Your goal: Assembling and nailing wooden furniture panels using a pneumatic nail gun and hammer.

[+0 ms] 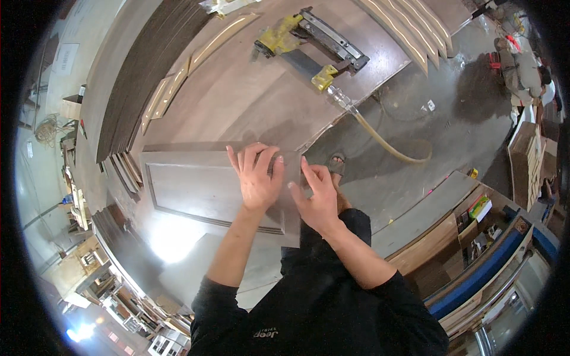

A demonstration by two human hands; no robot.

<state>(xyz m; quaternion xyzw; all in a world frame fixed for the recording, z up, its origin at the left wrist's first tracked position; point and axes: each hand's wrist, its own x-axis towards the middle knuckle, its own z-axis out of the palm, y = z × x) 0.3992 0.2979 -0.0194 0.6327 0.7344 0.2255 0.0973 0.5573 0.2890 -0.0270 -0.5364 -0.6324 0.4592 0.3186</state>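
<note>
A grey-brown cabinet door [196,178] with a recessed panel and a raised frame lies in front of me. My left hand [258,181] is over its far right part, with fingers bent and the little finger sticking out. Between its thumb and index finger shows something small and dark that I cannot make out. At the door's right end, my right hand [317,202] holds the edge, index finger along the outer side and thumb toward the face. Beyond the door, a yellow-taped nail gun [314,47] lies on the wooden work surface [219,101].
A pale air hose [386,142] runs from the nail gun over the floor's side. Strips with glue lines [409,29] lie at the far right, more glued pieces [219,41] at the far left. Stacked brown panels [142,71] stand left. A shelved cart [469,243] is at right.
</note>
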